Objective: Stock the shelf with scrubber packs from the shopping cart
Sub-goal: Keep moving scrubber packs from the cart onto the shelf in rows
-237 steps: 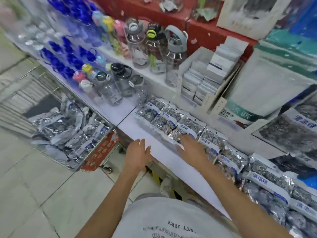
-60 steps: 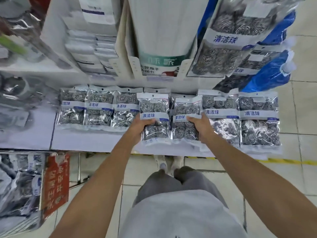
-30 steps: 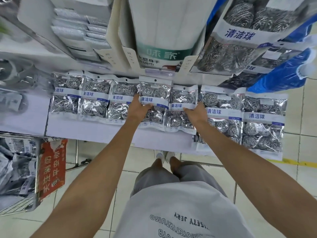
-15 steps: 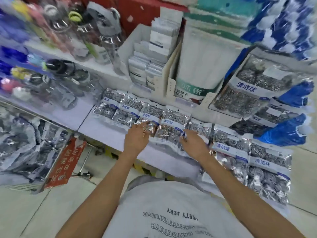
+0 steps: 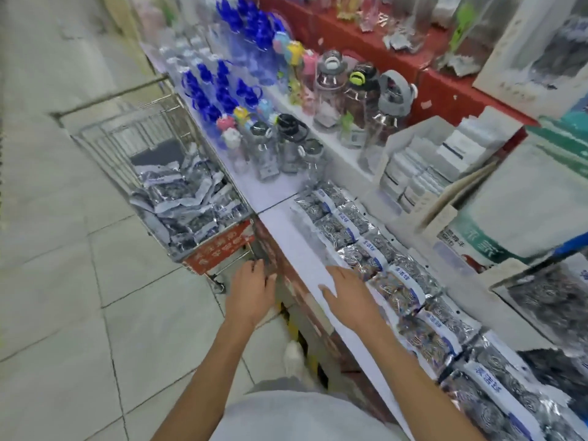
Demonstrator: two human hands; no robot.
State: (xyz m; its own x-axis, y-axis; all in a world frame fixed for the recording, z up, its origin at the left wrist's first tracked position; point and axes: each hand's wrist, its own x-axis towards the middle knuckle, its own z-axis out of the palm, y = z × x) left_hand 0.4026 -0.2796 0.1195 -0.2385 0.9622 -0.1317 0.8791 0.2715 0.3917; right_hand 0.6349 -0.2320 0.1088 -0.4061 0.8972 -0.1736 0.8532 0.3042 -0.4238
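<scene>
A row of silver scrubber packs (image 5: 375,253) with blue-and-white labels lies along the white shelf (image 5: 292,246), running from the middle toward the lower right. More scrubber packs (image 5: 184,202) are heaped in the wire shopping cart (image 5: 127,144) at the left of the shelf. My left hand (image 5: 251,291) hovers empty with fingers spread, over the floor near the cart's red sign (image 5: 219,249). My right hand (image 5: 346,294) is flat and empty above the shelf's front edge, just beside the row of packs.
Clear and blue water bottles (image 5: 280,148) crowd the shelf beyond the packs. White boxes in a cardboard tray (image 5: 439,163) and large bagged goods (image 5: 525,211) stand behind the row. Bigger scrubber bags (image 5: 553,300) hang at right. Tiled floor (image 5: 63,281) spreads to the left.
Both hands have let go of the packs on the shelf and drawn back toward me. The view has swung left, bringing the cart into sight.
</scene>
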